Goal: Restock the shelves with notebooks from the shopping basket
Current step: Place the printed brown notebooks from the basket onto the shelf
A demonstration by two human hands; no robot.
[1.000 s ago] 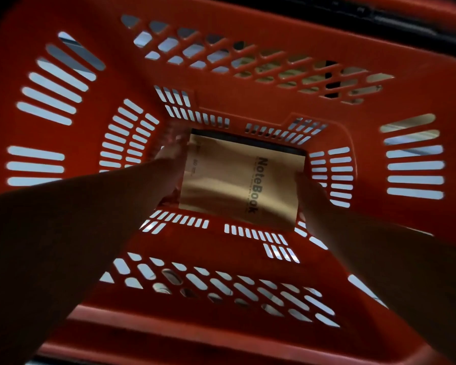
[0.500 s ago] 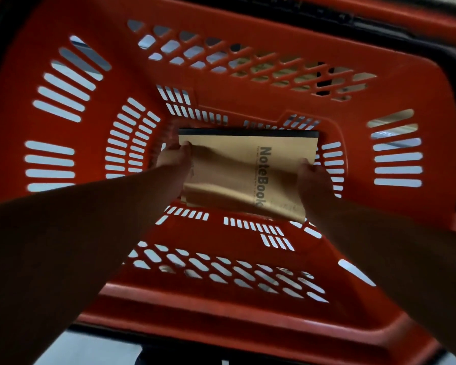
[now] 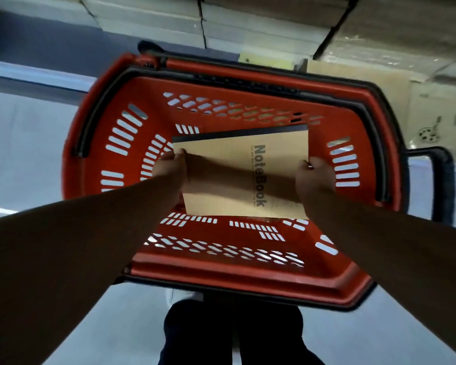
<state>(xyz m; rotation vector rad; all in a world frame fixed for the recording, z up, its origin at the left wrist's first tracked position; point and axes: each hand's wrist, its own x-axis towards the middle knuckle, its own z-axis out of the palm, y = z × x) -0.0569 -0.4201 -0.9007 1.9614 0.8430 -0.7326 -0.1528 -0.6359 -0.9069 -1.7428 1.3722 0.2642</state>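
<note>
I see a tan notebook [image 3: 237, 175] gripped at both side edges, the left hand [image 3: 170, 167] curled on one and the right hand [image 3: 315, 176] on the other. It is held flat above the inside of the red shopping basket [image 3: 221, 270].

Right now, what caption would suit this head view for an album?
Left hand and right hand hold a tan notebook over a red shopping basket.

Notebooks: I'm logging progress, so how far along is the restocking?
Nearly done: the red basket shows no other notebooks where visible. In hand: left hand and right hand grip one tan notebook by its sides, over the basket. Left: placing it on a shelf.
</note>
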